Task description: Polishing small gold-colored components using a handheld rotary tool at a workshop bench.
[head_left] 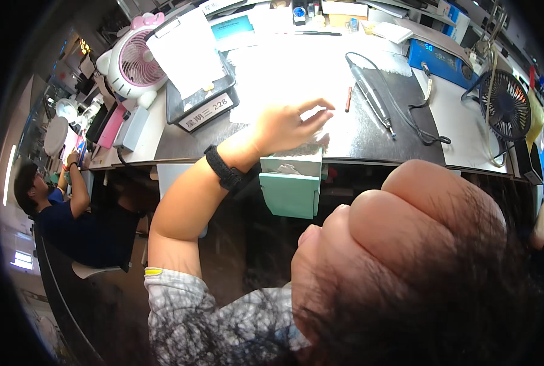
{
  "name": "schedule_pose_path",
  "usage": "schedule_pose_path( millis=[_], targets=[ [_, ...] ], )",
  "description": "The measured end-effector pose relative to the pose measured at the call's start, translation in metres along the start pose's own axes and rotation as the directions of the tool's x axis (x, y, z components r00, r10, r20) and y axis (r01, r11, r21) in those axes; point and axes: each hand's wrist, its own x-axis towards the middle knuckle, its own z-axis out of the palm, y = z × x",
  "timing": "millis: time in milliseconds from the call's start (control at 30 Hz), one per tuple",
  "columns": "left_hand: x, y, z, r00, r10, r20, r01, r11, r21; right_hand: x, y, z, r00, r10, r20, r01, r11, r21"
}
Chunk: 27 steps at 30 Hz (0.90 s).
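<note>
My left hand (293, 125) reaches over the near edge of the bench, a black band round its wrist. Its fingers are stretched and apart, and I see nothing between them. Just below it a pale green open-topped box (289, 194) hangs at the bench edge, with something whitish inside. A thin reddish-brown stick (348, 99) lies to the right of the fingertips. Very large and close at the lower right, my right hand (400, 219) shows curled fingers. Whatever those fingers hold, if anything, is hidden. A slim grey handpiece (372, 97) with a cable rests farther right.
On the left stand a black tray (202, 100) with papers and a pink-and-white fan (139, 61). A blue control box (441, 63) and a black fan (505, 105) stand at right. A person (71, 207) sits at far left; another person's arm (543, 213) shows at far right.
</note>
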Motion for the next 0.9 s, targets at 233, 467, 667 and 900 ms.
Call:
schedule_pose_path(
  millis=[233, 467, 667, 900],
  targets=[
    [-0.003, 0.006, -0.002, 0.964, -0.235, 0.121, 0.257, 0.943, -0.211, 0.001, 0.017, -0.001, 0.990, -0.143, -0.004, 0.143, 0.990, 0.009],
    [-0.003, 0.004, -0.007, 0.985, -0.162, 0.055, 0.165, 0.985, -0.051, 0.006, 0.022, -0.008, 0.961, -0.269, 0.065, 0.271, 0.962, -0.016],
    [0.001, 0.004, -0.002, 0.999, -0.015, 0.030, 0.017, 0.997, -0.071, 0.004, 0.014, -0.010, 0.973, -0.215, 0.087, 0.220, 0.974, -0.061],
    [-0.005, 0.003, -0.004, 0.987, -0.131, 0.096, 0.142, 0.983, -0.115, 0.000, -0.007, -0.001, 1.000, 0.008, 0.022, -0.007, 0.999, -0.038]
  ],
)
